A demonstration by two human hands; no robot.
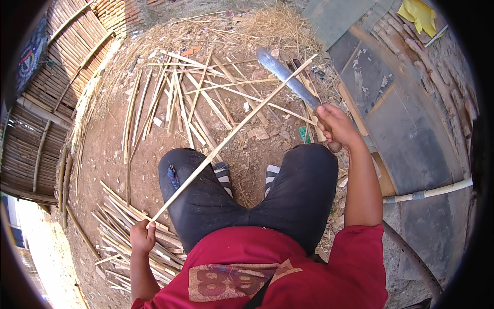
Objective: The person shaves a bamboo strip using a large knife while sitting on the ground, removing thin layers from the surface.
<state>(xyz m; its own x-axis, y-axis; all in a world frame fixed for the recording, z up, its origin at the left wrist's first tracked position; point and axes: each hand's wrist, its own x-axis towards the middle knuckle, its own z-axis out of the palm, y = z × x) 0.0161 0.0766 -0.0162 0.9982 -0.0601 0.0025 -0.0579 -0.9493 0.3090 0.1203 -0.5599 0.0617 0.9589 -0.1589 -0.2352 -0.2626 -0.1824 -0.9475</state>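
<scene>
My left hand (142, 237) is closed round the near end of a long, pale bamboo strip (206, 162). The strip slants up to the right over my thigh, its far end beyond my knees. In my right hand (334, 123) is the handle of a machete (288, 77), its wide grey blade pointing up and to the left. Blade and strip cross near the strip's far end; whether they touch I cannot tell. Beside my left hand lies a pile of split bamboo strips (128, 237).
More bamboo strips (177, 98) lie scattered over the dirt ground ahead of my feet. Dry straw (278, 26) is heaped at the far side. A woven bamboo wall (31, 144) stands at the left, dark flat panels (422, 139) at the right. A pale pole (437, 189) juts in there.
</scene>
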